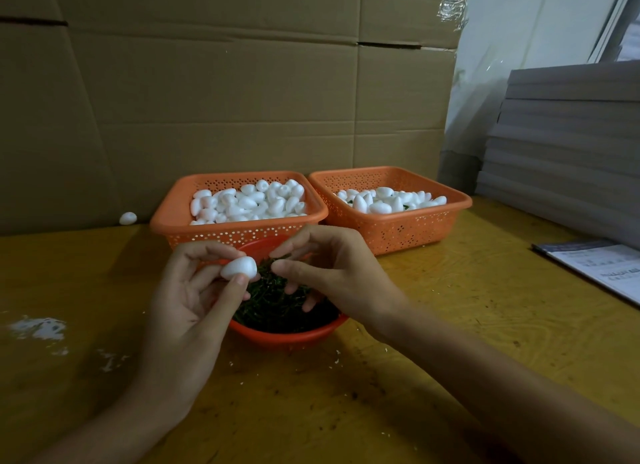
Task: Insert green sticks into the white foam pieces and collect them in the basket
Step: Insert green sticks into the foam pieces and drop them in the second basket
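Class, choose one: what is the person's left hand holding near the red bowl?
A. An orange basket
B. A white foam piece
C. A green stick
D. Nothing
B: the left hand pinches a single white foam piece between thumb and fingers, beside the red bowl of green sticks.

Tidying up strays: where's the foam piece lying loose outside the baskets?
In the head view, the stray foam piece lies at the back edge of the table against the cardboard wall, just left of the left orange basket.
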